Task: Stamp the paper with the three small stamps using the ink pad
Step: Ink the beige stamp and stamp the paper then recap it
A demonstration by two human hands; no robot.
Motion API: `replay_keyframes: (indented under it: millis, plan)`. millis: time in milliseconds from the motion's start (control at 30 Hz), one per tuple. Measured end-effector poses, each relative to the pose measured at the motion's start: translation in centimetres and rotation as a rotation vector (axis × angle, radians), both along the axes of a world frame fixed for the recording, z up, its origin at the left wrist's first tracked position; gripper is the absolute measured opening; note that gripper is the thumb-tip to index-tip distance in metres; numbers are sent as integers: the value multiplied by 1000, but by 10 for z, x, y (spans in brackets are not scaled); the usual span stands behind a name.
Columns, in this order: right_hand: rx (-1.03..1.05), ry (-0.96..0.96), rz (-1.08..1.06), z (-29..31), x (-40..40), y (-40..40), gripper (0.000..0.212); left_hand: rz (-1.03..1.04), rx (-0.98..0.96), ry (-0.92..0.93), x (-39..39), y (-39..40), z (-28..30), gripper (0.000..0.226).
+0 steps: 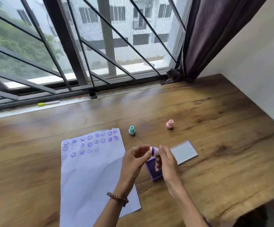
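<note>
The paper (92,169) is lying near the front edge of the tabletop (215,120), its far end already filling with rows of purple smiley and blob prints while the larger near part is staying blank, so the stamping looks well under way, not finished. Both hands are meeting above the open purple ink pad (154,171): the left hand (135,157) and right hand (165,161) are pinching a small purple stamp (155,151) between their fingertips. The teal stamp (132,130) and pink stamp (169,124) are standing upright farther back, well apart. The pad's lid (183,152) is lying just right of the hands; nothing is blocking the paper.
</note>
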State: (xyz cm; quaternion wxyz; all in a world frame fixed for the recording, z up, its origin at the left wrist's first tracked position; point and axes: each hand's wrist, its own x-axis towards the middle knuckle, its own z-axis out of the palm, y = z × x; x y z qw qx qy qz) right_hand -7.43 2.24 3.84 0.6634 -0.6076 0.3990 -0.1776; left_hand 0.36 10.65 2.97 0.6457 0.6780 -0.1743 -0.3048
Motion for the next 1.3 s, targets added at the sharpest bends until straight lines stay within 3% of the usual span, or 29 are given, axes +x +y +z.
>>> replay_keyframes:
  millis: [100, 167, 267, 400, 633, 767, 867, 933, 1067, 1300]
  plan:
    - [450, -139, -187, 5, -3, -1, 39, 25, 80, -150, -4, 7, 1, 24]
    - [645, -183, -205, 9, -8, -4, 37, 37, 164, -336, -4, 13, 0, 20]
    - [779, -218, -169, 13, -20, -5, 27, -75, 323, -593, -2, 23, -8, 18]
    - [765, -230, -171, 13, -31, -7, 24, -115, 432, -719, -3, 29, -18, 15]
    - [499, -148, -138, 5, -47, -14, 22, -214, 464, -681, -6, 33, -24, 52]
    - [295, -36, -35, 1, -50, -15, 17, -331, 564, -751, -9, 34, -31, 68]
    - [-69, 200, 91, 2, -48, -11, 6, -336, 597, -791, -11, 33, -35, 68]
    - [-363, 331, 164, 6, -44, -9, 9, -329, 586, -786, -10, 32, -36, 67]
    - [-758, 397, 260, 19, -36, -4, 10, -318, 564, -772, -11, 33, -37, 66]
    - [-875, 483, 379, -1, -33, 12, 16, -312, 551, -787, -13, 34, -39, 66]
